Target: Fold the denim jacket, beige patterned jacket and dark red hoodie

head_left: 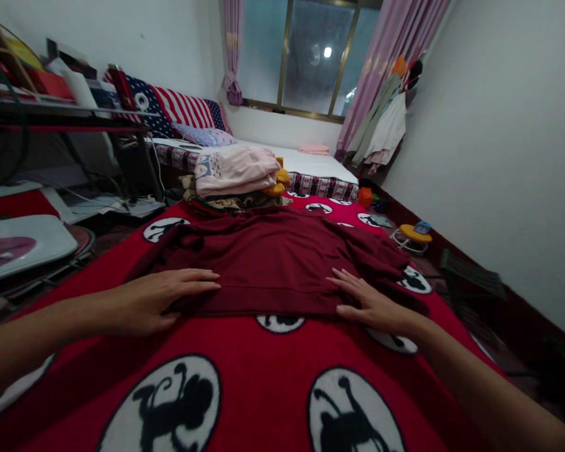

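1. Main thing here is a maroon top point(273, 257), spread out on a red blanket point(263, 383) with black figures in white circles. I'm using the top as the landmark for everything else. Its hem faces the wearer, and there are a few soft creases across the body.
2. Left hand point(155, 302) is palm down at the left end of the top's hem, fingers stretched out over the cloth. Grip's loose, not clamped on anything.
3. Right hand point(370, 302) is doing much the same at the right end of the hem, thumb spread away from the fingers. That grip is apart too, no pinch on the fabric.
4. Just beyond the top, a bit to the left, there's a clothes pile: a folded pale pink garment point(240, 171) with lettering, yellow cloth point(279, 182) at its right side, and dark patterned cloth point(235, 204) underneath.
5. Further past the top is a white-topped bed point(311, 157), with a window point(317, 63) behind it.
6. Well left of the top, a cluttered table point(122, 122). Off to its right, a yellow stool point(414, 234) on the floor.
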A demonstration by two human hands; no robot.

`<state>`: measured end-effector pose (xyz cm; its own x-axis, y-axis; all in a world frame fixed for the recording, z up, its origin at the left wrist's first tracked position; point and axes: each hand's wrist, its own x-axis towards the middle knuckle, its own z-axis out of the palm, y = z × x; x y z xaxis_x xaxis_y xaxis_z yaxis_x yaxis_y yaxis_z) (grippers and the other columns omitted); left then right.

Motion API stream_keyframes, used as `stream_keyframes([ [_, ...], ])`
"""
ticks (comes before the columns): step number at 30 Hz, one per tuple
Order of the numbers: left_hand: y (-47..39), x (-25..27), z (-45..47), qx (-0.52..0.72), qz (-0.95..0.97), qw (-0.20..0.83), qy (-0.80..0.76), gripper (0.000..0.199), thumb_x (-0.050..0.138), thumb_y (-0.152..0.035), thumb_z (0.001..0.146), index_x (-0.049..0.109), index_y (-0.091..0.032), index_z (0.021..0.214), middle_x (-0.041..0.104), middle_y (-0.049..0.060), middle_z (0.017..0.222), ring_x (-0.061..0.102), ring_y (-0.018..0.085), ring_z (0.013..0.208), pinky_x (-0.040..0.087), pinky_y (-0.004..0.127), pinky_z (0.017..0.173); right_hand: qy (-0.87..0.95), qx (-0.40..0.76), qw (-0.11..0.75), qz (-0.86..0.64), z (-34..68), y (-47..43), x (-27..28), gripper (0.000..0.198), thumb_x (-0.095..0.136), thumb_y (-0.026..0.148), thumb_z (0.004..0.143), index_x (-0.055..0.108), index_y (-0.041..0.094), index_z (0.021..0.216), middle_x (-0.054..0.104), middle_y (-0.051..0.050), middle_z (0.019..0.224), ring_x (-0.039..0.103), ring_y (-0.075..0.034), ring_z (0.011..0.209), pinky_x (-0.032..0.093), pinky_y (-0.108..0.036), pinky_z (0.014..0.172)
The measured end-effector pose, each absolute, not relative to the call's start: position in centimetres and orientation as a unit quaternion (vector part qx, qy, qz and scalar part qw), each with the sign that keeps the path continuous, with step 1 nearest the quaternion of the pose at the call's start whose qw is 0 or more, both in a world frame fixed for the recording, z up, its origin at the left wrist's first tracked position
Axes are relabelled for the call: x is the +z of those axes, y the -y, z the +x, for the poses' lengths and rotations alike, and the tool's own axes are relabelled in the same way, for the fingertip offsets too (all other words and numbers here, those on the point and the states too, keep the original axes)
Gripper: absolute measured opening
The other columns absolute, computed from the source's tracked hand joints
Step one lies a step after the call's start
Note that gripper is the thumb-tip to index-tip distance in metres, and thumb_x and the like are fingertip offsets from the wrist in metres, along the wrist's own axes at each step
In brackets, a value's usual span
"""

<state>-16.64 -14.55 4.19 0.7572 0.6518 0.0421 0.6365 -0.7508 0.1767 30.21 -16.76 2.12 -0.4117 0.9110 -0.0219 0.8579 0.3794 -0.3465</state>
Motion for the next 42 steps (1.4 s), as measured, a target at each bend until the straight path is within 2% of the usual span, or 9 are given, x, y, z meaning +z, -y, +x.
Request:
stream_keyframes([
  [8, 12.9, 2.8, -13.4, 0.067, 0.933, 0.013, -0.354, 0.059, 0.037, -0.005, 0.080, 0.066, -0.035, 0.122, 0.064, 0.004, 0.126, 0.059, 0.023, 0.115, 0.046, 0.036, 0.100, 0.828, -0.022, 0.079, -0.555, 35.1, 21.0, 1.7, 0.071, 0.048, 0.007, 0.069, 0.054, 0.025, 0.137, 0.050, -0.007, 0.144, 0.050, -0.024, 0.130, 0.041, -0.041, 0.110],
  [14, 11.7, 5.5, -11.3, 0.032, 0.928, -0.038, -0.370, 0.055, 0.040, 0.002, 0.072, 0.073, -0.028, 0.104, 0.072, 0.002, 0.102, 0.064, 0.021, 0.098, 0.047, 0.031, 0.089, 0.802, -0.108, 0.093, -0.580, 34.1, 19.0, 2.8, 0.057, 0.040, -0.001, 0.069, 0.071, 0.025, 0.109, 0.070, -0.008, 0.105, 0.064, -0.024, 0.099, 0.054, -0.034, 0.082],
  [18, 12.9, 10.2, -11.9, 0.029, 0.922, 0.009, -0.386, 0.058, 0.041, 0.005, 0.065, 0.074, -0.029, 0.098, 0.073, -0.004, 0.103, 0.064, 0.016, 0.099, 0.043, 0.024, 0.090, 0.811, -0.107, 0.143, -0.557, 33.6, 20.6, 7.9, 0.047, 0.043, 0.002, 0.072, 0.072, 0.024, 0.100, 0.071, -0.006, 0.101, 0.066, -0.021, 0.094, 0.052, -0.030, 0.079],
  [23, 16.1, 13.3, -13.5, -0.023, 0.888, 0.168, -0.428, 0.058, 0.040, 0.006, 0.061, 0.077, -0.031, 0.087, 0.073, -0.012, 0.091, 0.063, 0.009, 0.088, 0.042, 0.012, 0.084, 0.832, -0.056, 0.100, -0.543, 34.0, 24.4, 12.1, 0.049, 0.041, 0.002, 0.075, 0.072, 0.029, 0.101, 0.072, -0.002, 0.102, 0.068, -0.018, 0.091, 0.050, -0.026, 0.076],
  [29, 19.3, 12.4, -12.5, -0.161, 0.844, 0.287, -0.422, 0.051, 0.043, -0.001, 0.060, 0.078, -0.027, 0.086, 0.075, -0.005, 0.087, 0.065, 0.015, 0.079, 0.047, 0.018, 0.070, 0.800, 0.104, -0.057, -0.588, 32.6, 27.5, 10.3, 0.044, 0.044, 0.002, 0.066, 0.075, 0.026, 0.087, 0.074, -0.003, 0.091, 0.069, -0.019, 0.089, 0.048, -0.025, 0.076],
  [34, 17.1, 13.7, -10.4, -0.181, 0.834, 0.377, -0.359, 0.027, 0.056, -0.030, 0.072, 0.078, -0.020, 0.086, 0.075, 0.003, 0.082, 0.064, 0.019, 0.069, 0.045, 0.023, 0.059, 0.742, 0.309, -0.075, -0.590, 31.3, 26.8, 11.5, 0.044, 0.071, 0.027, 0.069, 0.071, 0.025, 0.113, 0.071, -0.006, 0.110, 0.066, -0.024, 0.098, 0.050, -0.027, 0.082],
  [37, 12.4, 11.9, -9.4, -0.017, 0.872, 0.270, -0.409, 0.033, 0.055, -0.038, 0.078, 0.074, -0.020, 0.099, 0.074, 0.004, 0.098, 0.066, 0.022, 0.087, 0.049, 0.025, 0.076, 0.723, 0.373, 0.035, -0.581, 30.8, 23.4, 11.7, 0.049, 0.066, 0.047, 0.077, 0.068, 0.020, 0.119, 0.070, -0.009, 0.112, 0.065, -0.025, 0.099, 0.052, -0.031, 0.084],
  [39, 8.9, 9.4, -8.9, 0.085, 0.870, 0.097, -0.476, 0.043, 0.056, -0.034, 0.079, 0.067, -0.021, 0.118, 0.066, 0.008, 0.121, 0.060, 0.025, 0.111, 0.045, 0.031, 0.094, 0.727, 0.338, 0.134, -0.582, 30.4, 20.6, 10.4, 0.048, 0.062, 0.048, 0.080, 0.067, 0.018, 0.118, 0.069, -0.010, 0.111, 0.065, -0.024, 0.097, 0.052, -0.033, 0.084],
  [42, 5.1, 5.9, -8.7, 0.125, 0.814, -0.021, -0.567, 0.062, 0.062, -0.036, 0.077, 0.053, -0.019, 0.136, 0.058, 0.013, 0.133, 0.055, 0.030, 0.120, 0.045, 0.037, 0.097, 0.723, 0.258, 0.229, -0.598, 30.1, 17.1, 6.9, 0.053, 0.064, 0.041, 0.078, 0.061, 0.017, 0.125, 0.066, -0.011, 0.113, 0.065, -0.022, 0.089, 0.053, -0.033, 0.079],
])
